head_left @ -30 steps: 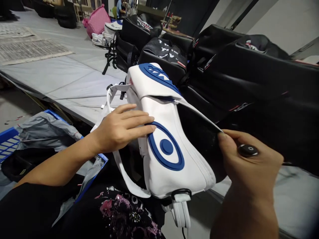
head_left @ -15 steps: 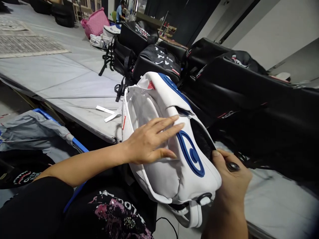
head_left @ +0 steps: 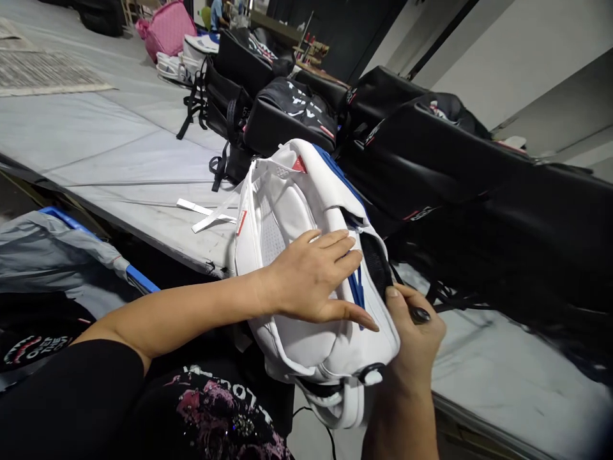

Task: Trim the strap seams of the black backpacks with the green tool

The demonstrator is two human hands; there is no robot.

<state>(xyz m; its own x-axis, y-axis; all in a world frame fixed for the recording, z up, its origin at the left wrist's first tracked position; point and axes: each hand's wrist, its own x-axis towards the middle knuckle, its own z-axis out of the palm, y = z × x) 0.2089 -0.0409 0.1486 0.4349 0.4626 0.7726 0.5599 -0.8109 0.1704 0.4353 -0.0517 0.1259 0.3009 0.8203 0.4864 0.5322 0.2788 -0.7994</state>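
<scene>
A white backpack (head_left: 330, 345) with raised blue lettering lies tilted before me, its main compartment unzipped and its pale lining showing. My left hand (head_left: 316, 275) rests flat on its front panel, fingers spread, covering part of the lettering. At the backpack's right side, my right hand (head_left: 416, 326) pinches the edge of an open pocket with dark mesh (head_left: 374, 260) inside. A rounded black handle end (head_left: 420, 314) sticks out of the right fist; the rest of that tool is hidden. White straps (head_left: 205, 216) trail onto the table at the left.
Black bags (head_left: 431, 166) are piled along the table (head_left: 119, 137) behind the backpack. Further back are a pink bag (head_left: 170, 29) and a person in blue (head_left: 218, 14). A blue-rimmed bin (head_left: 141, 278) with grey cloth stands at lower left.
The backpack's front panel has folded inward under my left hand, which has slid right and hides more of the lettering. My right hand has shifted left with the pocket edge.
</scene>
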